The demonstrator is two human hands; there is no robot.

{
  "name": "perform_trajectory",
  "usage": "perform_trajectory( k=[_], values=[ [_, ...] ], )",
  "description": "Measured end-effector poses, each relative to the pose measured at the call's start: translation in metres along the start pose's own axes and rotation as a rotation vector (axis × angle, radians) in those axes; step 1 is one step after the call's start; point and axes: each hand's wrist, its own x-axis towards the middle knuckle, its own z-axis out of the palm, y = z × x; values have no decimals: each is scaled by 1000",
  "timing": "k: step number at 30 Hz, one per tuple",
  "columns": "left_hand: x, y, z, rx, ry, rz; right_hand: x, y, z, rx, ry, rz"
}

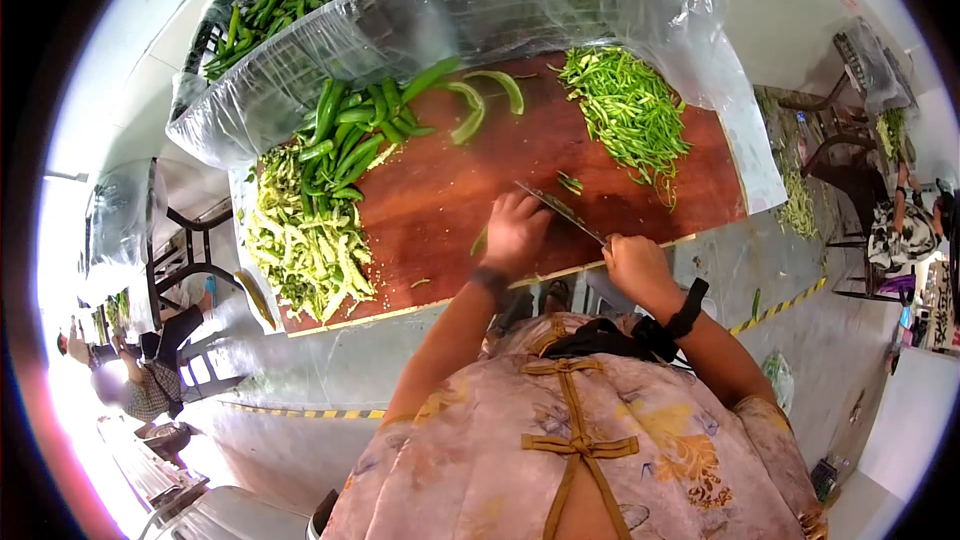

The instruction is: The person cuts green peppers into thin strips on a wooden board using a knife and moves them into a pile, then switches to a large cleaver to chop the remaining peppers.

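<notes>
My right hand is wrapped round the handle of a knife, whose thin blade points up and left over the brown wooden board. Beside the blade, my left hand presses down with curled fingers on a green pepper; most of the pepper is hidden under the hand. A few cut green strips lie just beyond the blade. Farther right is a heap of shredded green pepper. Whole green peppers and two split pepper halves lie at the back left.
A pile of pale pepper cores covers the board's left end. Behind it stands a plastic-lined crate with green peppers, next to another plastic-lined crate. Chairs and other people are at the sides.
</notes>
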Motion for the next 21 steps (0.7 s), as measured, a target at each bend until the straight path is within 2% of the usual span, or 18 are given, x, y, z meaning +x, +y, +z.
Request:
perform_trajectory(
  k=[8, 14, 17, 21],
  values=[
    [3, 0, -6, -11, -9, 15, 3, -4, -4, 36, -50, 41],
    [4, 0, -4, -46, -32, -16, 14, -5, 3, 8, -103, -9],
    [8, 7, -15, -29, -71, -27, 29, -6, 21, 13, -94, -39],
    [-1, -1, -4, -71, -101, -5, 71, -15, 28, 52, 50, -52]
  ],
)
